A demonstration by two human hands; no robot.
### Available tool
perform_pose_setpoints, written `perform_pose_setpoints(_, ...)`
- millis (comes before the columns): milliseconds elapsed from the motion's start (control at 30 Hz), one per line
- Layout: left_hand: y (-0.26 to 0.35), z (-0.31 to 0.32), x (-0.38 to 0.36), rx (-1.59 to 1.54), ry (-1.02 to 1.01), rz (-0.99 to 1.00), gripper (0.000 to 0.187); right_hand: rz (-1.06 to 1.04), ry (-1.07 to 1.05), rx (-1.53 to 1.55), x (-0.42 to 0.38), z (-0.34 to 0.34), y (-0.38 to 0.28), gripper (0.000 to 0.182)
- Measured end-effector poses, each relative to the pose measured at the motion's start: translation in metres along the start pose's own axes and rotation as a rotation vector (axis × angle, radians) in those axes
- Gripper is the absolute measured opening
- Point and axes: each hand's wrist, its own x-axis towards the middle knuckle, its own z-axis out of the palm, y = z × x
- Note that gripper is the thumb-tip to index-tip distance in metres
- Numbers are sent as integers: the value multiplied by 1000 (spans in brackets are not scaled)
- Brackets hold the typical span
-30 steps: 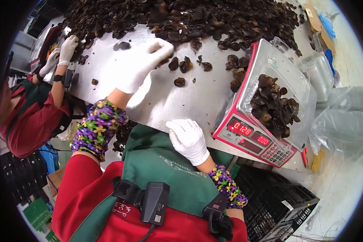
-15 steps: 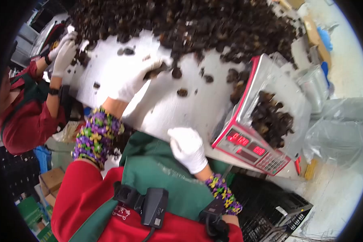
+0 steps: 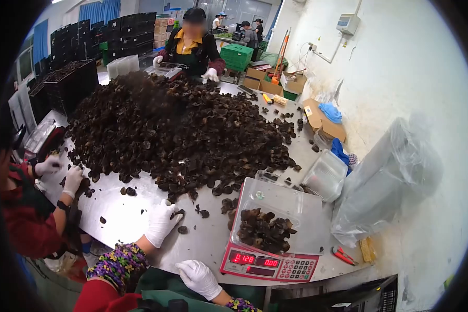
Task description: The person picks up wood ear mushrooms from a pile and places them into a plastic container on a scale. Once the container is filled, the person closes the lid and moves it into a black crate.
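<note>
My left hand (image 3: 161,224), in a white glove, is low over the steel table with its fingers closed on a dark wood ear mushroom (image 3: 178,212). Another loose wood ear (image 3: 182,230) lies just below those fingertips. My right hand (image 3: 198,280), also gloved, hovers at the table's front edge with its fingers curled together; nothing shows in it. To its right a red-framed digital scale (image 3: 271,266) displays 0.128. A clear plastic tray (image 3: 301,207) on the scale holds a cluster of wood ears (image 3: 265,230).
A big heap of wood ears (image 3: 177,130) covers the table's middle. Co-workers stand at the left and far side. Clear plastic containers (image 3: 326,176), red-handled pliers (image 3: 344,256) and a large plastic bag (image 3: 382,179) are on the right. A black crate (image 3: 343,296) sits below the front edge.
My view has tilted up, bringing the far co-worker and the room into sight. My left hand still has a dark piece at its fingers; my right hand stays near the table edge.
</note>
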Motion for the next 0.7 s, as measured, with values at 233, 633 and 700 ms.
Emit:
perform_pose_setpoints(233,32,-14,11,84,-27,58,24,-12,7,7,-3,3,3,19)
perform_pose_setpoints(633,32,-40,-13,-422,27,-201,23,104,17,213,1,-36,-15,16)
perform_pose_setpoints(700,24,-45,-19,-378,-20,-146,25,153,83,314,0,-65,-33,18)
